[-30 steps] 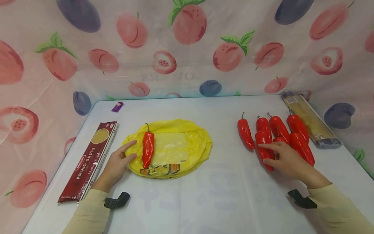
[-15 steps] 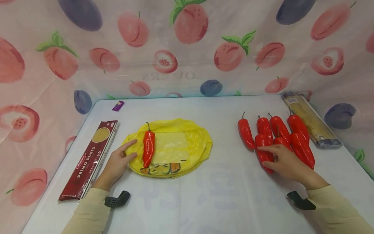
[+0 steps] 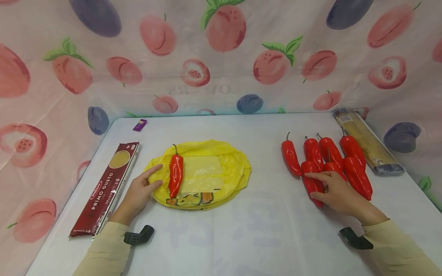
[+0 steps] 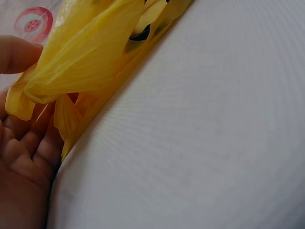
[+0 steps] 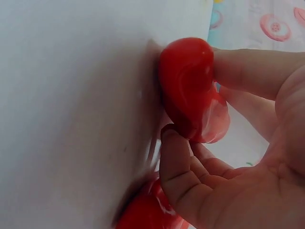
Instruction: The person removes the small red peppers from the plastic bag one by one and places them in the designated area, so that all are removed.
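Note:
In the head view a glossy red chili pepper lies at the front of a cluster. My right hand pinches it between thumb and fingers; the right wrist view shows its rounded red body between the fingers. A flattened yellow plastic bag lies left of centre, with another red chili pepper on top. My left hand is at the bag's left edge, index finger and thumb spread and touching it. In the left wrist view a bag fold stands up beside the loosely bent fingers.
Several more red chili peppers lie behind and beside the right hand. A pack of spaghetti is at the back right. A dark red spaghetti pack lies left of the bag. A small purple packet sits at the back left.
My right hand and the chili pepper it pinches have shifted slightly toward me, showing more of the peppers behind. The left hand and the bag have hardly moved.

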{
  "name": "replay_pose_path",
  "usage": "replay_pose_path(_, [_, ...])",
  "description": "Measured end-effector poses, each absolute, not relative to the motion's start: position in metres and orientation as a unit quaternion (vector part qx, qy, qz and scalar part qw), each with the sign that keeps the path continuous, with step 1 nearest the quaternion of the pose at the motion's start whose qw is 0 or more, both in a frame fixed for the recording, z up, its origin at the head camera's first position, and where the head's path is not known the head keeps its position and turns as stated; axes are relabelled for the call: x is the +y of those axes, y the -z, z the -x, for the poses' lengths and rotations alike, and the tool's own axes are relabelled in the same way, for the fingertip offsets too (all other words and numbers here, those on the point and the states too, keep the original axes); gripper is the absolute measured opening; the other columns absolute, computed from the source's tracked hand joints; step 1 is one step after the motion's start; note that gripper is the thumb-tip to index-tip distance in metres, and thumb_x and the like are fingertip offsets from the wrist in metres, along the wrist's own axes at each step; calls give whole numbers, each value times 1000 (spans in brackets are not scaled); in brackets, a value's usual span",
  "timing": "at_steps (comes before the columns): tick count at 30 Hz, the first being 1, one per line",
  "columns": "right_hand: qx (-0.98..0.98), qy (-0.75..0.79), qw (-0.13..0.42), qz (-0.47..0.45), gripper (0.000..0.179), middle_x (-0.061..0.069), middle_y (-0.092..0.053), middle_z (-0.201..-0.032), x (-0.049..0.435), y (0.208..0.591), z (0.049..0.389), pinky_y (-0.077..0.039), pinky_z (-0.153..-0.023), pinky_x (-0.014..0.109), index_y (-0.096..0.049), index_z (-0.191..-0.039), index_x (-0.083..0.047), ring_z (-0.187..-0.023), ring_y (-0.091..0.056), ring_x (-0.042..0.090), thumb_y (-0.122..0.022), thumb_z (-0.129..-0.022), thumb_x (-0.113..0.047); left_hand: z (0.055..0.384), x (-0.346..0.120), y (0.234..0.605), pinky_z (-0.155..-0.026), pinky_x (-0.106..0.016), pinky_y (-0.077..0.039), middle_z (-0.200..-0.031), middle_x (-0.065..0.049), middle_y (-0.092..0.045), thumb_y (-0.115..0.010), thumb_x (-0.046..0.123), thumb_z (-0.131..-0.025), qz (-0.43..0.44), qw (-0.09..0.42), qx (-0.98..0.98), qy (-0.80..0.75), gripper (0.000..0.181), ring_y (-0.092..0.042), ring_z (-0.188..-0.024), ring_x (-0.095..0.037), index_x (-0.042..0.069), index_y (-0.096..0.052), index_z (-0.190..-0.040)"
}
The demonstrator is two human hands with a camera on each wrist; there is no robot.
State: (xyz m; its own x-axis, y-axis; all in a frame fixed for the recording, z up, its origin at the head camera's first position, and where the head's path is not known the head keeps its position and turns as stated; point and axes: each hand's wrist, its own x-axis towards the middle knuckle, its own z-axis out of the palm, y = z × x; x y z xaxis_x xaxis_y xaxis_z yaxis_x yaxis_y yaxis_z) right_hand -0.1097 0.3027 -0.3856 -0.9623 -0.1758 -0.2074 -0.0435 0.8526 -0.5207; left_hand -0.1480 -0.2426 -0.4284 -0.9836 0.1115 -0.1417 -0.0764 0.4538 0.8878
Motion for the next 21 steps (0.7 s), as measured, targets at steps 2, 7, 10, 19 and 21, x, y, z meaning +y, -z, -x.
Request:
replay_pose_path(2, [955,264,124,56,74,31,-44,-123,302,386,109,-60,-67,49,-52,-142,-2,-114,-38,50,-85,-79,-21,148,-242,428,-114,-48,-30,-163,-10,-25,-57,19,-101,-9,89,847,-523,56,-23,-148,-30,14,-40,-154])
replay_pose_path(7, [957,258,122,52,75,33,-42,-127,302,386,109,-60,-70,51,-51,-144,-2,-117,-37,50,-84,-79,-23,147,-241,428,-114,-48,-31,-163,-11,-25,-57,18,-101,-6,88,847,-524,56,-23,-149,-31,13,-40,-154])
replay_pose_path(10, [958,256,121,51,76,31,-44,-124,302,386,109,-60,-69,49,-51,-144,-2,-114,-40,48,-84,-80,-26,147,-241,427,-114,-48,-31,-163,-11,-25,-57,19,-101,-5,89,847,-523,56,-23,-148,-31,13,-40,-154])
replay_pose_path(19, [959,252,115,55,77,21,-51,-111,305,383,110,-59,-66,42,-49,-144,0,-102,-48,38,-83,-81,-30,147,-242,428,-111,-39,-35,-163,-11,-26,-57,19,-101,-3,92,850,-519,56,-27,-147,-30,15,-40,-154])
replay_pose_path(21, [959,254,116,55,77,20,-52,-110,305,382,110,-59,-67,41,-49,-144,1,-101,-48,37,-82,-81,-29,148,-242,428,-112,-42,-34,-163,-11,-26,-57,19,-101,-3,91,849,-520,57,-26,-147,-30,14,-40,-155])
